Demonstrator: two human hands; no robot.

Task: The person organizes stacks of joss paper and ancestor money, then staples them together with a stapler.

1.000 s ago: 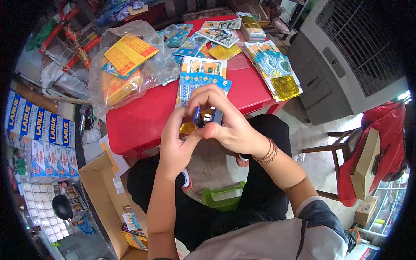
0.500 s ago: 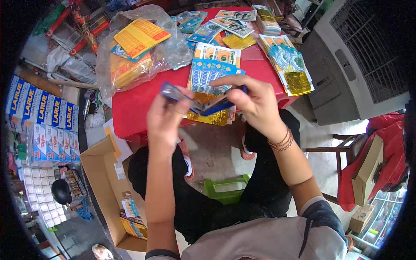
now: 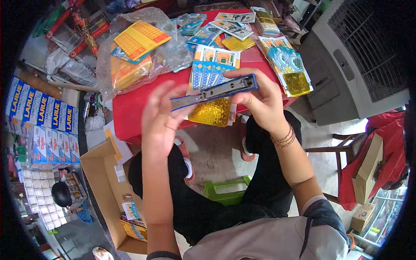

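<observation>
A blue stapler point(image 3: 216, 90) with its grey metal side toward me stretches in a straight line between my hands, above the front of the red table. My right hand point(image 3: 266, 97) grips its right end, fingers over the top and thumb below. At the left end, my left hand point(image 3: 160, 119) is blurred, its fingers and thumb apart around the tip. Below the stapler lies a layered paper stack with blue notes point(image 3: 210, 73) fanned out, dollar-print notes point(image 3: 219, 56) at the top and a gold foil sheet point(image 3: 212, 112) at the near end.
A similar paper bundle point(image 3: 288, 65) lies at the table's right edge. A plastic bag point(image 3: 162, 47) with yellow printed papers point(image 3: 141, 40) sits at the left. Loose notes cover the back of the red table point(image 3: 134, 106). A cardboard box point(image 3: 97, 173) stands lower left, a green stool point(image 3: 227, 190) below.
The stapler has gone from a bent V to a straight line, metal side showing. My right hand has shifted slightly right; the fingers of my left hand have spread.
</observation>
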